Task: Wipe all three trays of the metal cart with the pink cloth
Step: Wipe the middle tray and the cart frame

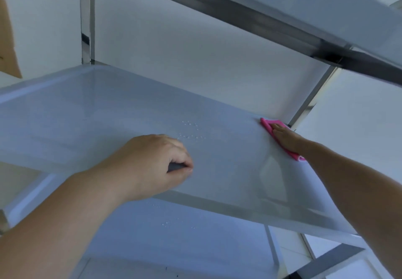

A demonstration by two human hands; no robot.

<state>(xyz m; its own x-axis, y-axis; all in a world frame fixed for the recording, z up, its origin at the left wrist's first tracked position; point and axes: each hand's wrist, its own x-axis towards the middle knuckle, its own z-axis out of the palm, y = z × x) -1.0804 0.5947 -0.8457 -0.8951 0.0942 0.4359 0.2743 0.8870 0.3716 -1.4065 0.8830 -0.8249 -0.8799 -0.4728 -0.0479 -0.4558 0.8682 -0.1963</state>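
The middle tray [87,113] of the metal cart fills the view, shiny and pale, with small water drops [192,130] near its centre. My right hand [285,136] lies flat on the folded pink cloth [268,127] at the tray's far right corner, pressing it down. My left hand [156,165] is curled over the tray's near rim, fingers closed around the edge. The lower tray [185,241] shows beneath, also with a few drops. The upper tray's underside [326,2] crosses the top right.
An upright cart post [87,21] rises at the far left corner and another post [311,102] stands at the far right, just beyond the cloth. A white wall is behind. A brown cardboard piece [8,39] sits at the left edge.
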